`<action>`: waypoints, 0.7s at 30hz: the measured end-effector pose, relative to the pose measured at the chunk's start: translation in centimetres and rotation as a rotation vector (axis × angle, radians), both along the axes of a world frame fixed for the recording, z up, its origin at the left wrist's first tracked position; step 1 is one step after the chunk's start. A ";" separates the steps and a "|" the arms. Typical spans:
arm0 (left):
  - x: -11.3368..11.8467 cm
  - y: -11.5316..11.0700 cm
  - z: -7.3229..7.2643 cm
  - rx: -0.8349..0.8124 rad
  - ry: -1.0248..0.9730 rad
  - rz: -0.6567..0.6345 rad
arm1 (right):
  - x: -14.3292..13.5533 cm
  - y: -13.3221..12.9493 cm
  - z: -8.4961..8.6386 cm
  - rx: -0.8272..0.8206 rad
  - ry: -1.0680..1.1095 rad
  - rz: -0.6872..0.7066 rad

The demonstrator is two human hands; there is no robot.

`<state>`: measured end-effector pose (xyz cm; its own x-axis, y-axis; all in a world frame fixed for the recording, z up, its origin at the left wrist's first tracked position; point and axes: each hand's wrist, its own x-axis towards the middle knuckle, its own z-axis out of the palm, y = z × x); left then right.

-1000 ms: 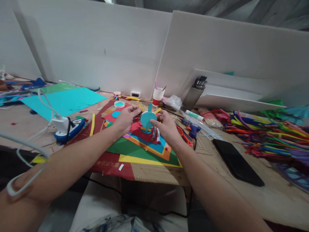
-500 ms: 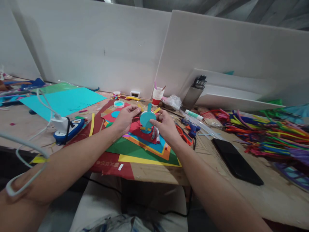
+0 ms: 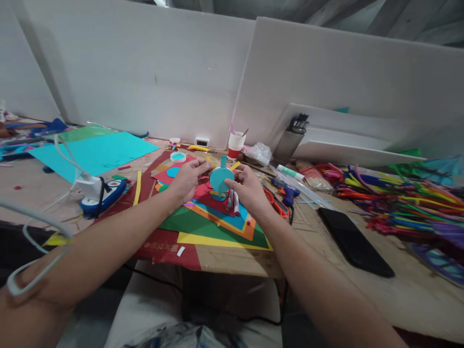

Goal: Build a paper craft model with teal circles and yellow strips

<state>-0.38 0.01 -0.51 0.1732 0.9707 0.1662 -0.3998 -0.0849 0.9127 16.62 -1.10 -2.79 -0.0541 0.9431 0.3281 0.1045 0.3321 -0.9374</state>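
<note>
A round teal paper craft [image 3: 219, 181] with a narrow tab on top is held up over a stack of coloured paper [image 3: 213, 220]. My right hand [image 3: 248, 186] is closed on its right side, thumb lying across the disc's face. My left hand [image 3: 191, 180] is pinched beside the craft's left edge, thumb and finger together near a small yellow strip; whether they grip that strip is too small to make out. Under the disc show an orange-yellow strip and another teal piece. Small rolled bits lie on the red paper just below my right fingers.
A white cup [image 3: 236, 145] with pens stands behind my hands. To the right are orange-handled scissors [image 3: 277, 203], a blue glue gun [image 3: 289, 193], a glue stick [image 3: 290, 172], a black phone [image 3: 355, 241] and piled pipe cleaners [image 3: 398, 198]. A blue power strip [image 3: 105, 195] sits left.
Almost nothing differs. Both hands keep the same pose around the teal craft, and the whole view has shifted very slightly.
</note>
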 end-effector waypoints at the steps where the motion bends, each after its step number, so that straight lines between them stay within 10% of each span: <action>1: 0.0 0.0 0.0 -0.011 -0.004 -0.006 | 0.0 0.0 0.0 0.002 -0.002 -0.002; 21: -0.1 0.1 -0.5 -0.010 0.112 0.035 | -0.1 0.0 0.0 -0.027 0.005 -0.008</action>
<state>-0.53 0.14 -0.99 0.1565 0.9780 0.1377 -0.2924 -0.0872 0.9523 16.57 -1.07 -2.81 -0.0445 0.9519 0.3030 0.1023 0.3061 -0.9465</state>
